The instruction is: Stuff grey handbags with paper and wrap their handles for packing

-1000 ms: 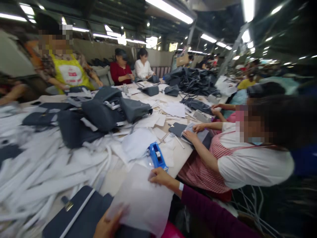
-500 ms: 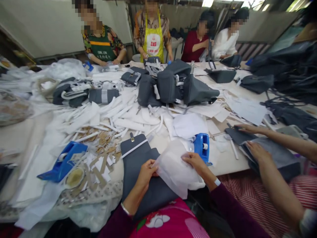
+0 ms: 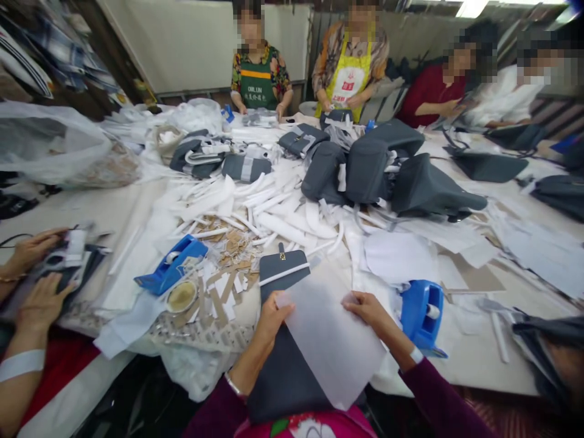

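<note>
My left hand [image 3: 274, 322] and my right hand [image 3: 369, 313] both grip the edges of a translucent white sheet [image 3: 333, 347], which hangs flat between them. Under the sheet lies a dark grey handbag [image 3: 283, 389], partly hidden by it. Its flap [image 3: 283, 274] reaches up the table, with a white strip and a small metal clasp on it. A blue tape dispenser [image 3: 422, 313] stands just beyond my right hand.
A co-worker's hands [image 3: 41, 274] work on a small item at the left. Another blue dispenser [image 3: 171, 264] sits among brown scraps [image 3: 232, 243]. White strips [image 3: 255, 194] and a pile of grey bags [image 3: 365, 170] cover the long table [image 3: 114, 213]. Several people stand beyond it.
The view has swung from the right toward the table's middle. The sheet, bunched between my hands half a second ago, now hangs spread flat, with my hands further apart.
</note>
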{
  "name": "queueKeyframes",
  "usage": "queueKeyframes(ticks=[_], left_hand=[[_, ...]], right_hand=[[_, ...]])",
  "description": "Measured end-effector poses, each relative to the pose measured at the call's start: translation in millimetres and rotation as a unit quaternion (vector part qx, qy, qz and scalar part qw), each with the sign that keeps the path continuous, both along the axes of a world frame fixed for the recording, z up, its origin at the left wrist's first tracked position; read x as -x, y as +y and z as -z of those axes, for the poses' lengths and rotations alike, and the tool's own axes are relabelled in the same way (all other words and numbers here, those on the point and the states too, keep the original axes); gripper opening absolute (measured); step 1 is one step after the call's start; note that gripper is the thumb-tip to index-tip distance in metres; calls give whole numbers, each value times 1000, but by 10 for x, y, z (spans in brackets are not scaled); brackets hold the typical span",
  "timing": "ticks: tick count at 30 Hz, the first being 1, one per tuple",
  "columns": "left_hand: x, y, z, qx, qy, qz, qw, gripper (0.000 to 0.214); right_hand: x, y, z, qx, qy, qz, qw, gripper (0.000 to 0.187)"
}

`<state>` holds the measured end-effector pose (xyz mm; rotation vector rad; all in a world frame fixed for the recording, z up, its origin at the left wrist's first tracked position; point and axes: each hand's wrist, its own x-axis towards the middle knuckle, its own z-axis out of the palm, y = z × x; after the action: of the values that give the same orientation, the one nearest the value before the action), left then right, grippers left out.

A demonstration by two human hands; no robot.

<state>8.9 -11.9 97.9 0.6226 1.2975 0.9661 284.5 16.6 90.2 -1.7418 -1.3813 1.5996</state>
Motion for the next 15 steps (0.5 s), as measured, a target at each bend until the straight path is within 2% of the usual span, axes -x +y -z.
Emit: queueKeyframes(ticks=[4, 7, 9, 11, 13, 15], left_hand=[[328, 132, 38, -12, 62, 63, 996, 58], [467, 130, 140, -7, 98, 111, 989, 63], [521, 67, 237, -8, 119, 117, 986, 62], [569, -22, 329, -12, 145, 98, 984, 60], [620, -103, 398, -12, 173, 67, 983, 59], [663, -146, 438, -9, 189, 44, 981, 61]], right_hand=[[279, 383, -9, -63, -38, -167, 983, 14], [560, 662, 14, -96, -59, -290, 950, 9], [764, 787, 29, -129, -89, -354, 922, 6], [955, 841, 23, -182, -146, -390, 891, 6], [1119, 815, -5, -260, -210, -387, 859, 21], [1244, 712, -33, -333, -251, -357, 836, 39]])
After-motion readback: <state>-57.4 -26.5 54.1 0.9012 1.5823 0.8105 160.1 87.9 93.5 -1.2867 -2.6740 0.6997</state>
